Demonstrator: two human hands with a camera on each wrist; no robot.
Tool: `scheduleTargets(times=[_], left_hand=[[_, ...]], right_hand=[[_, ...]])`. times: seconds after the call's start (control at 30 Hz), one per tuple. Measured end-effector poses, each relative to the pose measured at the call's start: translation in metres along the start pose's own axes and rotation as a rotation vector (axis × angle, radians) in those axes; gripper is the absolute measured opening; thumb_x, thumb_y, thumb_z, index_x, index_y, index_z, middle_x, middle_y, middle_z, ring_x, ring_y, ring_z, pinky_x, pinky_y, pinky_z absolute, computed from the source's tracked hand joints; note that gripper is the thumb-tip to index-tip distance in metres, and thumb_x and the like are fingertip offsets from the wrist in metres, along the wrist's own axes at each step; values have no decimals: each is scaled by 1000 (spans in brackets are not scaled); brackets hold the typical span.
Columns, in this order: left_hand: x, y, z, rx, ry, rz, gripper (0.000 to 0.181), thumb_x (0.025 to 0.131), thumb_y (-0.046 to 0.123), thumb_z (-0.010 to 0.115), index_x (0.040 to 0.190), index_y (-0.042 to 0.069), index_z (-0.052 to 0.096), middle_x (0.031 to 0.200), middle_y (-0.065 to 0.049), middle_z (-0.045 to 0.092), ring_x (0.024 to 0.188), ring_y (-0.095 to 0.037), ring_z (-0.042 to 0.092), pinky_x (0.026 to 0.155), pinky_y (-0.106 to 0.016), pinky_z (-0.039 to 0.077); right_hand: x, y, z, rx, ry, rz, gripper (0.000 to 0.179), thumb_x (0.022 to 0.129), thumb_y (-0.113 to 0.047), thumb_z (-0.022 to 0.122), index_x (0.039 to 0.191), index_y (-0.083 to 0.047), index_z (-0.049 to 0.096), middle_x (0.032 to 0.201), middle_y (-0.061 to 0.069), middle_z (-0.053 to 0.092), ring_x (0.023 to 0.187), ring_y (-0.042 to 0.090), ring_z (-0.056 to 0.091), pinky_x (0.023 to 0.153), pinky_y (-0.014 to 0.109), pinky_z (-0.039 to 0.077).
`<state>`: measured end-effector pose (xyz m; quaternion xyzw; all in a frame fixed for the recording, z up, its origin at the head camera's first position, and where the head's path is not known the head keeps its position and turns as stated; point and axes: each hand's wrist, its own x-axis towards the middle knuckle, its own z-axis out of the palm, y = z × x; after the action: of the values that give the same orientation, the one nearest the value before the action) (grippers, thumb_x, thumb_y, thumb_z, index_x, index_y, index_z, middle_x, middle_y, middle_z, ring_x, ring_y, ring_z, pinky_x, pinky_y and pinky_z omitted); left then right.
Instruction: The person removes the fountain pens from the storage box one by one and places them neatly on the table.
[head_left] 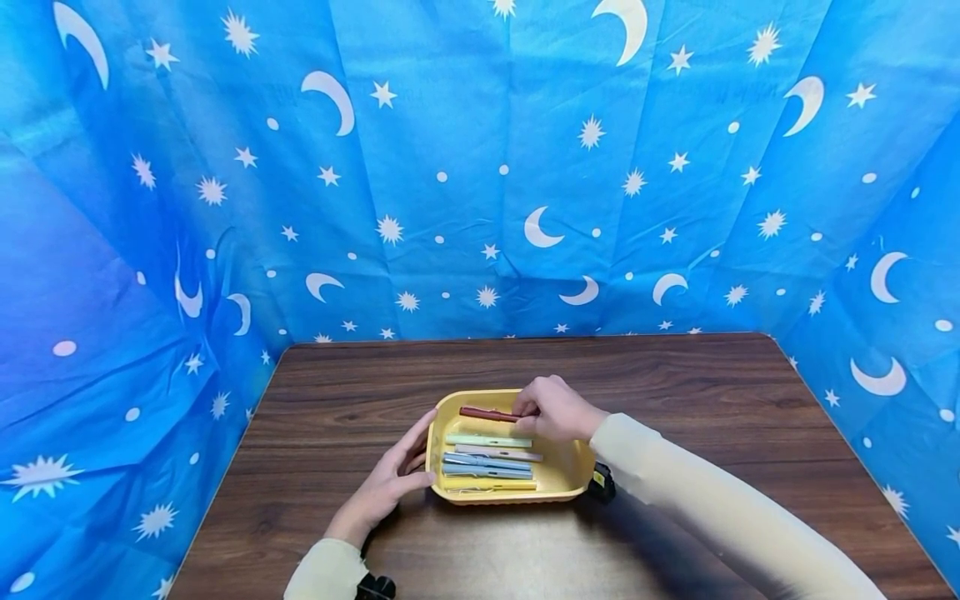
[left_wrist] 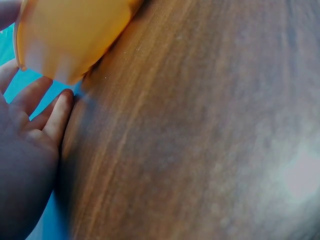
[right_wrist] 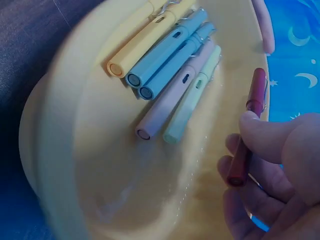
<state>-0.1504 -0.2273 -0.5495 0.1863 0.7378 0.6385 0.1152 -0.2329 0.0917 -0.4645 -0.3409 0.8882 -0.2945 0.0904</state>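
Observation:
A yellow plastic tray (head_left: 570, 479) sits on the wooden table with several capped pens lying in it side by side. A dark red pen (right_wrist: 254, 95) is pinched between the thumb and fingers of my right hand (head_left: 558, 410), over the tray's far side. Below it lie a pale green pen (right_wrist: 187, 110), a lilac pen (right_wrist: 167, 102), two blue pens (right_wrist: 165, 52) and a yellow pen (right_wrist: 142, 45). My left hand (head_left: 386, 479) touches the tray's left end, fingers along the outside and thumb at the near corner.
The brown wood-grain table (head_left: 315, 433) extends around the tray. A blue cloth (head_left: 465, 208) with white moons and stars hangs behind and at both sides. Black devices show near both wrists, one device (head_left: 602, 482) beside the tray's right end.

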Motion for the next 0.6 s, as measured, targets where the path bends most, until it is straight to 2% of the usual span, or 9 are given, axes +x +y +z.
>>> scheduleTargets(times=[0.17,0.4,0.53,0.6], left_hand=[[0,-2,0,12,5,-4,85,99,5,65,169,27,23,172,-14,28,156,-38,28,115,-16,38],[0,-2,0,6,9,-26,86,99,6,66,170,26,22,172,-14,28,156,-37,29,115,-17,38],[1,-2,0,0,16,-35,86,99,6,67,169,28,23,172,-12,28,157,-35,29,115,-17,37],[1,-2,0,-1,16,-30,86,99,6,67,169,28,23,172,-13,28,156,-35,28,115,-16,37]], right_hand=[[-7,2,-6,64,44,18,9,89,-6,84,98,-8,83,87,-1,79,76,5,68,70,23,59],[-16,3,-16,61,79,1,14,88,-7,84,102,-8,84,92,-2,81,83,7,70,76,30,61],[-20,4,-20,72,97,15,12,88,-8,85,99,-9,84,89,-4,80,82,7,69,78,36,61],[-21,5,-22,76,104,15,10,88,-8,85,97,-10,83,86,-6,79,79,6,67,75,34,60]])
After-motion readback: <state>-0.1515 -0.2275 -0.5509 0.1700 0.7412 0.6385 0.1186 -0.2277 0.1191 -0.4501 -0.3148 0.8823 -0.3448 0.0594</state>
